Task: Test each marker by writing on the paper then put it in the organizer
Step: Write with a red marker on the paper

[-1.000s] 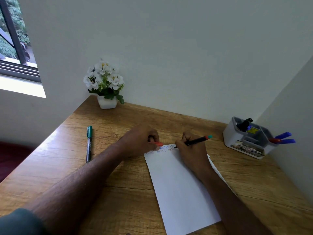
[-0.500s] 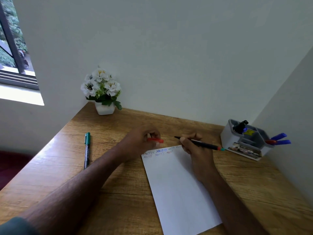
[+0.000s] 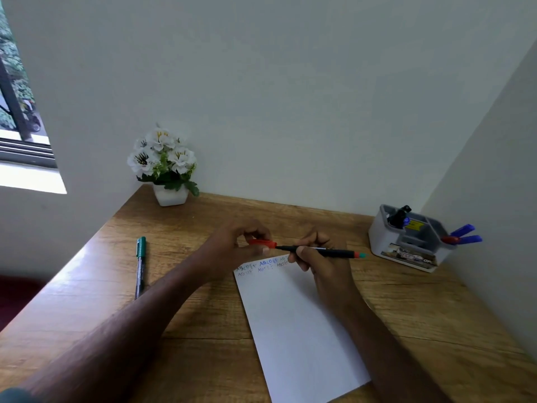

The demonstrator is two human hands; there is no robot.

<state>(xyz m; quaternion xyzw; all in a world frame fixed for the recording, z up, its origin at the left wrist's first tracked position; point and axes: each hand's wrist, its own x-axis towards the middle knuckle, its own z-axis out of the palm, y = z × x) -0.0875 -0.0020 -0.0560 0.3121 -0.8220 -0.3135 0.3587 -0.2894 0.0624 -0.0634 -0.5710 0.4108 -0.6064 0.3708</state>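
— What are your hands doing?
— My left hand (image 3: 241, 245) is reaching in from the left, fingers curled and pinching. My right hand (image 3: 322, 257) is gripping too, fingers wrapped, forearm angling in from lower right.
— Touching?
— Nearly; they are facing each other.

Daylight is entering through the window (image 3: 17, 117) at the upper left of the frame, where the sill (image 3: 32, 178) is overexposing to plain white. A bright glare is spreading along the left edge of the wooden desk (image 3: 96, 274). The wall (image 3: 290, 97) across the centre is appearing evenly but dimly lit, with a grey-green cast. Soft shadows are falling under both forearms. Wide-angle distortion is tilting the lines of the walls toward the frame edges. Fine detail, such as the writing on the paper (image 3: 293, 324), is rendering slightly soft.
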